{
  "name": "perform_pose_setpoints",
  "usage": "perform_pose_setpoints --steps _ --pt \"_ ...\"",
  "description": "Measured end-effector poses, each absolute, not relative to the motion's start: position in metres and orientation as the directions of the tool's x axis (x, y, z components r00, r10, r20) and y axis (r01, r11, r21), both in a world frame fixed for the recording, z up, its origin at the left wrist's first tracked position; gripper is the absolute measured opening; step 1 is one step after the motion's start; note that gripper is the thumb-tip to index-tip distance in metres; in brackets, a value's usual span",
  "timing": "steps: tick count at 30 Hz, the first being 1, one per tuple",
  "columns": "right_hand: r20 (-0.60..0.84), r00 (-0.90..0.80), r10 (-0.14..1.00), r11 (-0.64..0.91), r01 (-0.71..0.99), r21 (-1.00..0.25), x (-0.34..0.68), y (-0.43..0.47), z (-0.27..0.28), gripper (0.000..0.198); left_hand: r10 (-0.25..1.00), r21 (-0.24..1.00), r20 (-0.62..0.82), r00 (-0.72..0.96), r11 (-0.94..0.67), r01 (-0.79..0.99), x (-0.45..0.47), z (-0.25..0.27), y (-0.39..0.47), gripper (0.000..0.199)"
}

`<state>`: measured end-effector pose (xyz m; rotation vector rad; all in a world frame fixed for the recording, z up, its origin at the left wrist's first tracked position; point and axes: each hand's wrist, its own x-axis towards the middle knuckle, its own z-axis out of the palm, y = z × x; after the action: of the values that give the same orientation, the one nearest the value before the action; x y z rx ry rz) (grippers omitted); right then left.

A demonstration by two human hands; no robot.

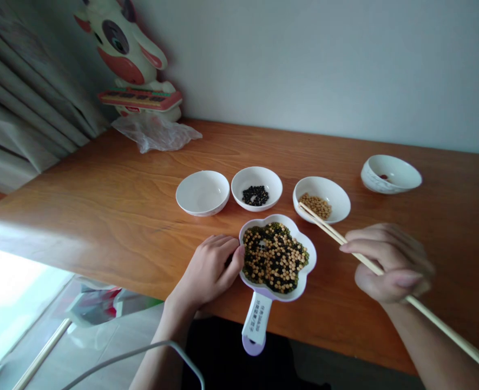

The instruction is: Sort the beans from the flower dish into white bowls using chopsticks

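Note:
My right hand [393, 262] is closed round a pair of chopsticks [332, 233]. Their tips are over the near left part of a white bowl [342, 206] with yellow soybeans [315, 206] in it; whether a bean is between them, I cannot tell. With curled fingers, my left hand [212, 265] grips the left rim of a flower-shaped dish [310, 252] with a lilac handle. Mixed yellow, black and green beans [275, 260] cover its bottom. A label [257, 317] is stuck on the handle, which reaches past the table's edge.
Left of the soybean bowl stand a white bowl [275, 187] with black beans [255, 195] and a bare white bowl [202, 192]. Another bowl [389, 173] at the back right holds something reddish. A cow toy [137, 70] and a plastic bag [153, 134] are at the back left. A grey cable [142, 349] crosses below.

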<state>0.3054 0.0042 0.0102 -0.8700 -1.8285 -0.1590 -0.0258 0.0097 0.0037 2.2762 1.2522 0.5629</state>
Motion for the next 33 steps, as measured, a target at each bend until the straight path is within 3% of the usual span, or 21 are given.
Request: perform_pose_setpoints --steps 4,7,13,17,21,25,33 --pt "0.875 -0.226 0.428 0.626 0.773 -0.106 0.324 0.009 0.008 0.062 0.860 0.595 0.112 0.498 -0.459 0.659 -0.025 0.004 0.009 0.035" --pt "0.841 -0.217 0.495 0.549 0.828 -0.110 0.331 0.008 0.010 0.063 0.859 0.600 0.109 0.500 -0.458 0.656 -0.025 0.005 0.009 0.035" --pt "0.816 -0.089 0.572 0.576 0.752 -0.321 0.320 0.003 0.014 0.066 0.860 0.608 0.101 0.500 -0.451 0.654 -0.025 0.005 0.010 0.035" --pt "0.717 0.009 0.697 0.644 0.430 -0.632 0.298 0.001 0.015 0.067 0.861 0.610 0.092 0.500 -0.445 0.655 -0.026 0.004 0.010 0.036" --pt "0.527 -0.064 0.848 0.527 0.211 -0.823 0.275 -0.004 0.010 0.068 0.861 0.615 0.094 0.499 -0.445 0.651 -0.026 0.004 0.010 0.037" --pt "0.371 -0.205 0.906 0.402 0.137 -0.905 0.265 -0.009 0.002 0.071 0.860 0.612 0.094 0.501 -0.447 0.652 -0.026 0.004 0.010 0.036" --pt "0.292 -0.248 0.924 0.337 0.164 -0.927 0.266 -0.007 -0.002 0.070 0.858 0.604 0.102 0.503 -0.455 0.654 -0.026 0.004 0.010 0.036"
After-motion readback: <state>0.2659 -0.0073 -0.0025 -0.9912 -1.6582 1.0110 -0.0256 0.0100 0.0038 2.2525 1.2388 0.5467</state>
